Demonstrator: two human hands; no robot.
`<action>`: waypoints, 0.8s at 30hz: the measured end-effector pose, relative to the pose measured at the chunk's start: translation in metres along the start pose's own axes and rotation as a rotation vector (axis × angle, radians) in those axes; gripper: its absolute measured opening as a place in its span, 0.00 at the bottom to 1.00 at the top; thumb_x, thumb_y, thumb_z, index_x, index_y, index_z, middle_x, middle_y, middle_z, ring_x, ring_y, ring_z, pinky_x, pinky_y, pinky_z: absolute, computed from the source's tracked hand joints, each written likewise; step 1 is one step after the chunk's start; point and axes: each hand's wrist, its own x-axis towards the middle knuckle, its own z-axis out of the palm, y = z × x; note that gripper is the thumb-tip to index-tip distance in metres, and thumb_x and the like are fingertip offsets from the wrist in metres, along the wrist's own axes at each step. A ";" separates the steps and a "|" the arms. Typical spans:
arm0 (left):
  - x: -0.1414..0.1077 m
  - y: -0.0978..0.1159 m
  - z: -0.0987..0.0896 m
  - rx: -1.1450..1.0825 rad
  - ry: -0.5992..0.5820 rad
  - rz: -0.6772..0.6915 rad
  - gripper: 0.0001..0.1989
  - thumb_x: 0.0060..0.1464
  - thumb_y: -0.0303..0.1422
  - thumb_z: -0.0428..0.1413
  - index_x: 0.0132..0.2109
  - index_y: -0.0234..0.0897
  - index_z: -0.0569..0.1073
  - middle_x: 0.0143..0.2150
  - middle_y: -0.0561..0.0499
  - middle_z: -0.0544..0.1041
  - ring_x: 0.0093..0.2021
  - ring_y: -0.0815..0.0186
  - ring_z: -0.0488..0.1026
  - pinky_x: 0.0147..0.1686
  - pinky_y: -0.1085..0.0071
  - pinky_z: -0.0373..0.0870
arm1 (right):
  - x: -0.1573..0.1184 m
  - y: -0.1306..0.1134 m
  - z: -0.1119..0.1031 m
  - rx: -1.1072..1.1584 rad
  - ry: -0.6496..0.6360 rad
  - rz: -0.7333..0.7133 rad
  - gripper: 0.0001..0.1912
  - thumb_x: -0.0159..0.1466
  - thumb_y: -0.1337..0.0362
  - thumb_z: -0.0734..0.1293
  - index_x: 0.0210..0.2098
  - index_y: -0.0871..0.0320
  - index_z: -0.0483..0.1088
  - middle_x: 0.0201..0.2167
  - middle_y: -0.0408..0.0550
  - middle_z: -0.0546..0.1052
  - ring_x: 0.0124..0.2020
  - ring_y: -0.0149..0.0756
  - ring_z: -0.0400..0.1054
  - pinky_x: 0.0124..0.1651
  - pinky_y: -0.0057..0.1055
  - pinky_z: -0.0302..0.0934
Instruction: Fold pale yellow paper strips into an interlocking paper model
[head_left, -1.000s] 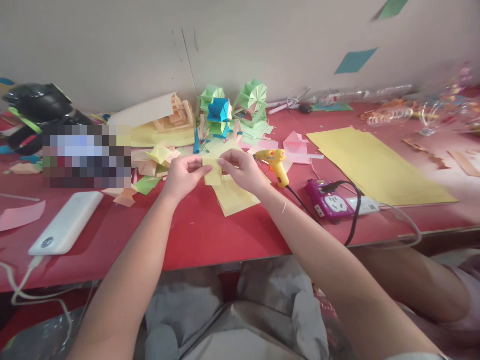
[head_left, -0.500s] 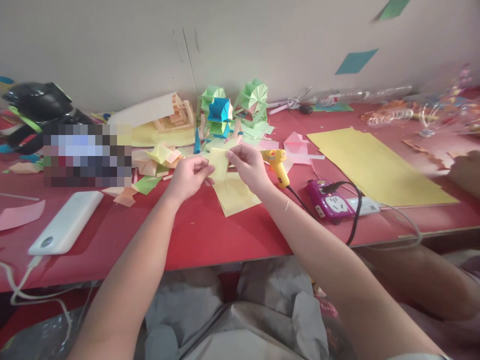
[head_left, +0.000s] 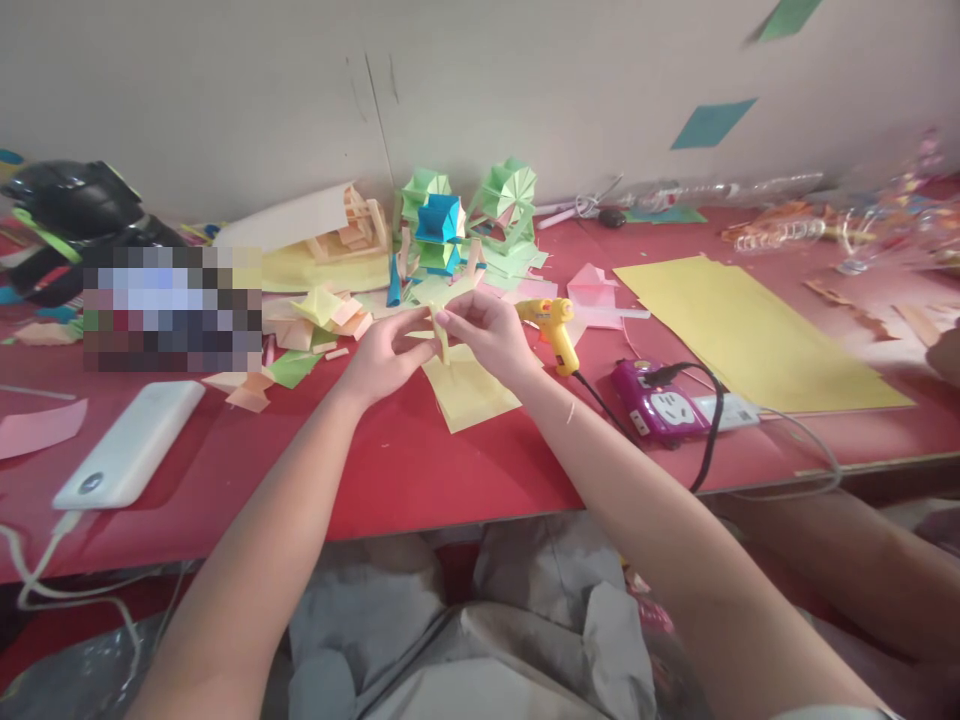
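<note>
Between my two hands is a small piece of yellow paper (head_left: 440, 338), turned so that I see it as a narrow strip. My left hand (head_left: 390, 352) pinches it from the left, thumb and fingers closed on it. From the right, my right hand (head_left: 484, 330) grips its upper part between thumb and fingertips. Below them, a pale yellow sheet (head_left: 474, 395) lies on the red table (head_left: 420, 480). A yellow glue gun (head_left: 556, 335) rests just right of my right hand. Folded paper scraps (head_left: 322, 312) lie to the left.
Green and blue folded paper models (head_left: 441, 222) stand at the back. Large yellow sheets (head_left: 750, 330) and a purple power socket (head_left: 664, 402) with cables lie right. A white power bank (head_left: 131, 445) sits left. Another person's hand (head_left: 946, 355) shows at the right edge.
The yellow paper faced me as a flat piece and now shows as a narrow strip, turned or folded between my fingers. My left hand has moved slightly right. The other person's hand has moved right.
</note>
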 end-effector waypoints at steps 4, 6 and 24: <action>-0.002 0.008 0.000 -0.110 -0.019 -0.077 0.24 0.49 0.44 0.68 0.49 0.33 0.80 0.46 0.43 0.83 0.48 0.52 0.79 0.47 0.61 0.76 | 0.001 0.000 -0.002 0.020 -0.062 0.035 0.25 0.53 0.42 0.76 0.31 0.56 0.69 0.27 0.41 0.75 0.26 0.29 0.72 0.32 0.30 0.72; 0.000 0.006 -0.002 -0.154 0.069 -0.112 0.24 0.47 0.45 0.70 0.46 0.33 0.80 0.44 0.43 0.83 0.48 0.51 0.79 0.49 0.60 0.75 | 0.003 0.003 -0.004 0.006 -0.063 0.033 0.25 0.54 0.42 0.76 0.31 0.56 0.68 0.27 0.41 0.75 0.26 0.29 0.71 0.33 0.30 0.72; 0.005 -0.005 -0.007 -0.149 0.330 -0.118 0.17 0.40 0.34 0.69 0.40 0.37 0.77 0.43 0.48 0.80 0.43 0.59 0.78 0.44 0.64 0.74 | -0.003 0.006 -0.005 -0.355 -0.102 -0.061 0.16 0.66 0.51 0.67 0.40 0.57 0.76 0.40 0.49 0.80 0.42 0.39 0.73 0.45 0.35 0.68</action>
